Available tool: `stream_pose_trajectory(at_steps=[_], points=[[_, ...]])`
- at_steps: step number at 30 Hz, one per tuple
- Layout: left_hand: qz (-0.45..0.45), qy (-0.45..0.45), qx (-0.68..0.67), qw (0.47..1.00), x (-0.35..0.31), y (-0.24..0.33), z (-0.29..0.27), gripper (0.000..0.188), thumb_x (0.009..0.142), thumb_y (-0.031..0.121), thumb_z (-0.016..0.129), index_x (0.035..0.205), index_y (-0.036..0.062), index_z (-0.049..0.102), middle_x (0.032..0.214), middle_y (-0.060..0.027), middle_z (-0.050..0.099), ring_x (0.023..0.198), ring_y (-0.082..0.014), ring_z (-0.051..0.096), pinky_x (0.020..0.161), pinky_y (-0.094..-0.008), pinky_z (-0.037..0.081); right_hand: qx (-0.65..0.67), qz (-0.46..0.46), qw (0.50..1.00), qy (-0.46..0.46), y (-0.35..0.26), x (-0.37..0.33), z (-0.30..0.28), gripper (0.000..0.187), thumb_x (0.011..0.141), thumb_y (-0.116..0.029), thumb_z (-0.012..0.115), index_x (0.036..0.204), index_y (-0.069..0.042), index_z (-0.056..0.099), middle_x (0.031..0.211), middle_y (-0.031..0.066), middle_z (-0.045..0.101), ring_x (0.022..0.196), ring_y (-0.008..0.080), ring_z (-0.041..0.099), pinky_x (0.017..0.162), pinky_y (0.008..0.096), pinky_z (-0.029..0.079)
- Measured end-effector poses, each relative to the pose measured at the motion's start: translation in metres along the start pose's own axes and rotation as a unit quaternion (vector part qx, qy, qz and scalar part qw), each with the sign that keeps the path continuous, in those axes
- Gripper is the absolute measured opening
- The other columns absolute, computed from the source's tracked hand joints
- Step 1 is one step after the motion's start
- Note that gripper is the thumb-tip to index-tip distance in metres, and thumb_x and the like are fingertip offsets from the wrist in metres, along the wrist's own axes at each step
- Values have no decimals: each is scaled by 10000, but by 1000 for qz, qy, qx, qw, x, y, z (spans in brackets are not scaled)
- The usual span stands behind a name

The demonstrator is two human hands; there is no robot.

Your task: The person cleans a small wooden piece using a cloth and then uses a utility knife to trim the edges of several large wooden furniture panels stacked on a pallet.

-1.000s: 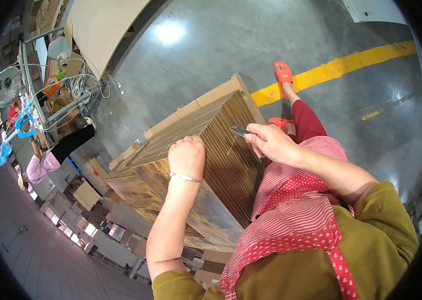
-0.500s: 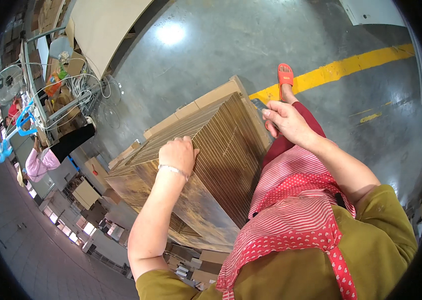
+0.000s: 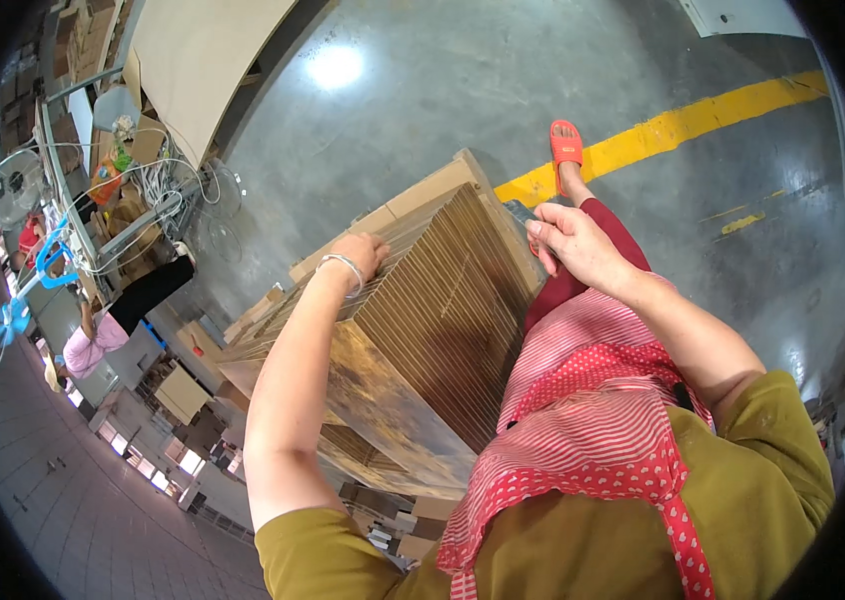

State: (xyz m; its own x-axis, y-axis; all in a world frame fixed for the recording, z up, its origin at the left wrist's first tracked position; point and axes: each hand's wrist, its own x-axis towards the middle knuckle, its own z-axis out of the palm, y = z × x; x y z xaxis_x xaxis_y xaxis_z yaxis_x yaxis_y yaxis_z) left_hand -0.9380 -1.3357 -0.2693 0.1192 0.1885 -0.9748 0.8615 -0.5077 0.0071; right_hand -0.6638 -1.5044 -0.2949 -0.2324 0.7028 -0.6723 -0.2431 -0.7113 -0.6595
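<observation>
Stack of thin panels (image 3: 448, 300), shown to the left of the striped apron (image 3: 573, 430), its close-set edges seen as fine lines and its near face patterned in golden brown and grey. The left hand (image 3: 361, 256) is laid on the panel edges, its fingers bent over them; whether any panel is grasped cannot be told. By the right hand (image 3: 573, 242), a dark flat tool (image 3: 519, 212) is held between closed fingers, near the cardboard (image 3: 391, 210) bordering the stack.
</observation>
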Motion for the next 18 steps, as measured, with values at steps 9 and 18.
stream_pose_trajectory(at_steps=[9, 18], points=[[40, -127, 274, 952, -54, 75, 6, 506, 922, 252, 494, 1360, 32, 367, 1469, -149, 278, 1324, -330, 322, 1061, -385, 341, -1, 23, 1000, 8, 10, 4, -6, 245, 968, -206, 425, 805, -34, 488, 501, 15, 471, 464, 101, 451, 499, 269, 397], [1, 42, 56, 998, -30, 44, -13, 341, 853, 313, 601, 1000, 7, 627, 1020, -186, 635, 992, -322, 595, 853, -390, 466, 27, 29, 999, -6, 16, 8, 1, 237, 969, -210, 418, 813, -42, 479, 501, 10, 471, 458, 94, 450, 484, 260, 384]])
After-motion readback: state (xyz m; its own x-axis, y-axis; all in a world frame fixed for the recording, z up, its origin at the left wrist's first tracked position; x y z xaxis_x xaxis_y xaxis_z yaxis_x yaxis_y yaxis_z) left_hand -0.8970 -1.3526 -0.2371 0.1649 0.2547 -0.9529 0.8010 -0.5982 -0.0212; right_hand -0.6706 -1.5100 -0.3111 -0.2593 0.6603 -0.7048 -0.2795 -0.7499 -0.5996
